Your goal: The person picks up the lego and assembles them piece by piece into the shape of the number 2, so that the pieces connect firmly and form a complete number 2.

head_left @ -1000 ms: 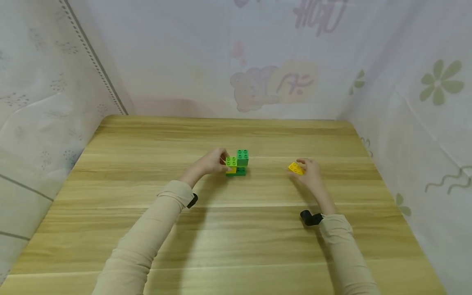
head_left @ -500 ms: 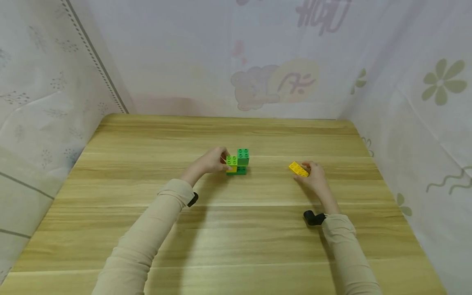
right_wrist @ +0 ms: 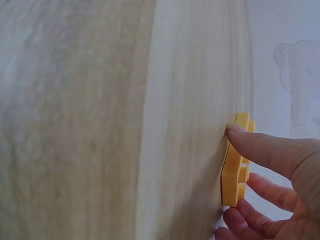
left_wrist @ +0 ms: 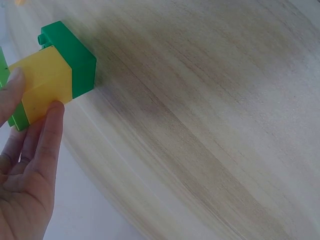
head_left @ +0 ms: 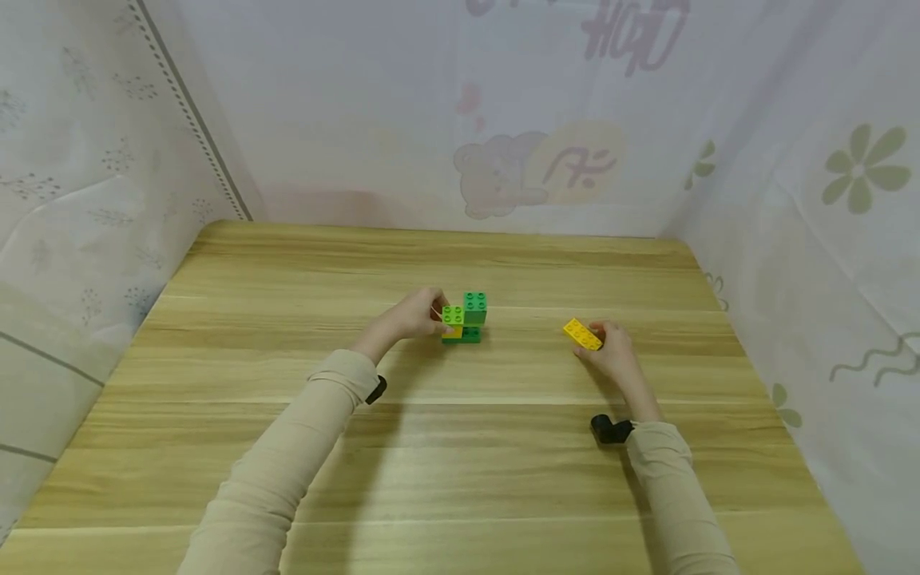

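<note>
My left hand [head_left: 417, 313] holds a small stack of toy building bricks between thumb and fingers, left of the table's middle line. Its lowest piece is a flat dark green brick [head_left: 471, 335]. A yellow brick [left_wrist: 50, 85] sits on that, gripped at its sides. Above come a lime green brick [head_left: 452, 314] and, on the right, a taller green brick [head_left: 475, 308]. Over to the right, my right hand [head_left: 616, 351] pinches a long, flat yellow brick [head_left: 582, 334], studs up and lying at a slant. The right wrist view shows thumb and fingers [right_wrist: 260, 215] at its opposite edges.
A wood-grain table [head_left: 460, 463] lies under both hands. Pale printed cloth [head_left: 345, 104] hangs behind it and at both sides. A black wrist camera [head_left: 609, 430] sits at the right wrist.
My right hand has shifted slightly right and toward me, and more of the flat yellow brick's studded top shows. The left hand and stack have stayed in place.
</note>
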### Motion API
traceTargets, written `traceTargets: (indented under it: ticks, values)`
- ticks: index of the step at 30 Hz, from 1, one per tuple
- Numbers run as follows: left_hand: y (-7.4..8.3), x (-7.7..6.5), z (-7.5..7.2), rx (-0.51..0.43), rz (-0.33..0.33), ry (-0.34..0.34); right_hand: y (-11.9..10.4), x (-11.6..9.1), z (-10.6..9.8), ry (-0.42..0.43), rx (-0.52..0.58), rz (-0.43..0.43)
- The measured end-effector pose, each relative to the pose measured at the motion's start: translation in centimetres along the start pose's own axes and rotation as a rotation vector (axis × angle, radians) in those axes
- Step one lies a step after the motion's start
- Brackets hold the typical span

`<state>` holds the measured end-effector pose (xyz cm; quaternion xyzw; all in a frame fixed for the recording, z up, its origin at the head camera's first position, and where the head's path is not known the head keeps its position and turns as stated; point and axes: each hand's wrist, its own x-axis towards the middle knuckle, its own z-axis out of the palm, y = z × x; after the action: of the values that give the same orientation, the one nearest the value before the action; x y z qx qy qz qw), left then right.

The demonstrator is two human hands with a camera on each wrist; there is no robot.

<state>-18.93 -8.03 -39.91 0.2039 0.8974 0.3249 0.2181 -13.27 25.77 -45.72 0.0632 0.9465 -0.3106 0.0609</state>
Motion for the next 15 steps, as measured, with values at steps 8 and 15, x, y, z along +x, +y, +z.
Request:
traceTargets:
  ticks: [8,15]
  values:
    - [-0.24,-0.01,0.06,0.003,-0.001,0.002,0.06,0.11,0.46,0.026,-0.053,-0.011]
    - [-0.28,-0.07,0.13,-0.003,0.008,0.002,-0.09,0.13,0.72,0.024,-0.047,0.02]
